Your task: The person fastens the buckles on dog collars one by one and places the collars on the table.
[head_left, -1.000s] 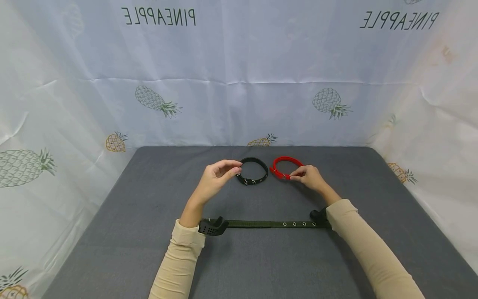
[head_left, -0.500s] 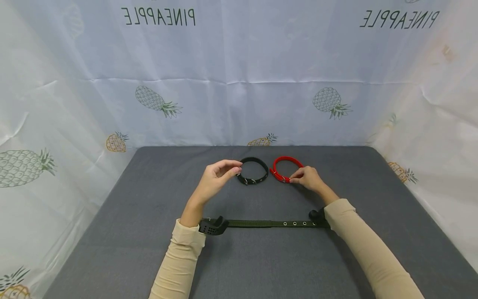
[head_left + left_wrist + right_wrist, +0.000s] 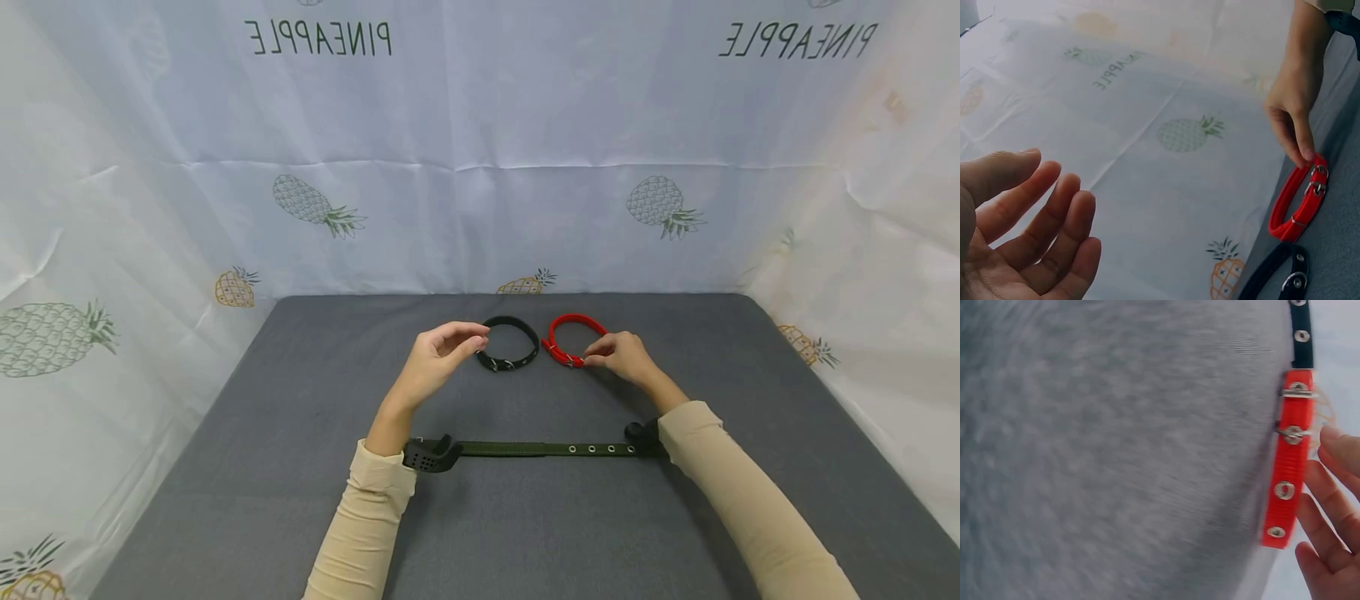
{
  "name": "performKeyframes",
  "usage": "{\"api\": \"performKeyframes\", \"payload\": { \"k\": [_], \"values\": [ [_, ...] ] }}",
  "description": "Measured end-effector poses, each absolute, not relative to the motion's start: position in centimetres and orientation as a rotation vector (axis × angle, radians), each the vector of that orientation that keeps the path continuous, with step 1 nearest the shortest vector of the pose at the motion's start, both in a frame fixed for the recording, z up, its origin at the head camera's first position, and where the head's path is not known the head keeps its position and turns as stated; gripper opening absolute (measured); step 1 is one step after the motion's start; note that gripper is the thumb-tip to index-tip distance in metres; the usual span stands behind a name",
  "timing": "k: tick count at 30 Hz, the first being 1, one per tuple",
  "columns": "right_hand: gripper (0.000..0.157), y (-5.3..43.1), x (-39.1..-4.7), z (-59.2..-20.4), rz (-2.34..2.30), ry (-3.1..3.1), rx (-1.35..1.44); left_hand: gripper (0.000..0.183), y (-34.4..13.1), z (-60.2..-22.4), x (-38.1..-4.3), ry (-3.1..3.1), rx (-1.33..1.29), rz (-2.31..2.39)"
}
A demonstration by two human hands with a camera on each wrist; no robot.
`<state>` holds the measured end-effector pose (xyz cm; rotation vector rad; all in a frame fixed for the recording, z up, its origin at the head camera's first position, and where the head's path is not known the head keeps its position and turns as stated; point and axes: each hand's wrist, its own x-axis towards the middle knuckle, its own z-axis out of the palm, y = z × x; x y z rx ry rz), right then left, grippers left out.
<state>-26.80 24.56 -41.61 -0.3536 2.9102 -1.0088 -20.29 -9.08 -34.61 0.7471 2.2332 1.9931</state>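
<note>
A red buckled collar (image 3: 573, 317) lies closed in a ring near the back of the grey table. At its front right is my right hand (image 3: 626, 358). In the right wrist view the right fingers (image 3: 1329, 515) lie loosely bent along the collar's edge, and the thumb stays off the band. Whether the fingertips touch it I cannot tell. To the left is a black buckled collar (image 3: 530, 354), also ringed. My left hand (image 3: 435, 357) hovers beside it, palm facing inward. In the left wrist view the left fingers (image 3: 1079, 215) are loosely curved, with nothing held.
Nearer the front, a dark green strap with eyelets (image 3: 525, 449) is stretched across the grey table (image 3: 525, 533), its ends partly hidden behind the wrist cameras. A white curtain (image 3: 480, 225) with pineapple prints hangs behind the table.
The red collar's buckle side has shifted slightly toward the front. My right fingertips have moved a little to the right along it. The left hand has hardly moved.
</note>
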Motion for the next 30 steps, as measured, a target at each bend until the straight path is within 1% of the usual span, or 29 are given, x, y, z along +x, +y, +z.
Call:
{"api": "performKeyframes", "payload": {
  "k": [3,10,16,22,30],
  "values": [
    [0.021,24.7,-26.4,-40.9,-1.060,2.898,-0.363,0.029,-9.3,-34.8,-20.4,2.261,0.730,1.965],
    [0.031,25.6,-24.7,-38.6,-1.181,2.794,-0.352,0.028,-10.7,-35.0,-20.8,2.422,0.679,1.796],
    [0.031,26.9,-23.2,-37.6,-1.184,2.792,-0.395,0.027,-12.4,-35.5,-21.2,2.504,0.667,1.641],
    [0.033,28.2,-21.8,-37.8,-1.166,2.748,-0.433,0.027,-14.1,-36.5,-21.1,2.540,0.700,1.483],
    [0.036,30.0,-19.8,-39.5,-1.149,2.593,-0.527,0.030,-16.7,-38.8,-20.6,2.550,0.685,1.253]
  ]
}}
